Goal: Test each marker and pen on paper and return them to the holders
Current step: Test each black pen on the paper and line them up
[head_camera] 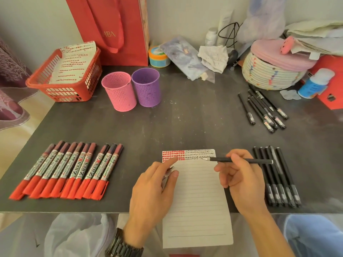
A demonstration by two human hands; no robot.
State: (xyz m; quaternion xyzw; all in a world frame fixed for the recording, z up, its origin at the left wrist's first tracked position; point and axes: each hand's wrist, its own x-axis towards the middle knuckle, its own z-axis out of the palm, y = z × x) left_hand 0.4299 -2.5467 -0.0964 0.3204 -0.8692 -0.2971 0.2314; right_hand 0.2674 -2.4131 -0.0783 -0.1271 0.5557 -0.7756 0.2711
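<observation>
A lined sheet of paper (196,201) lies at the table's front edge, with red and black test marks along its top. My right hand (241,180) grips an uncapped black pen (241,160), its tip pointing left over the marks. My left hand (154,190) rests on the sheet's left edge and pinches a small dark thing, probably the pen's cap. Several red markers (68,171) lie in a row at the left. Black pens lie in a row (278,177) by my right hand, and another group (263,108) lies farther back. A pink holder (119,90) and a purple holder (146,87) stand behind.
A red basket (63,78) with marked sheets sits at the back left, a red gift bag (111,28) behind it. A woven basket (269,71), a blue-and-white bottle (315,84), a small round tin (158,56) and clutter crowd the back right.
</observation>
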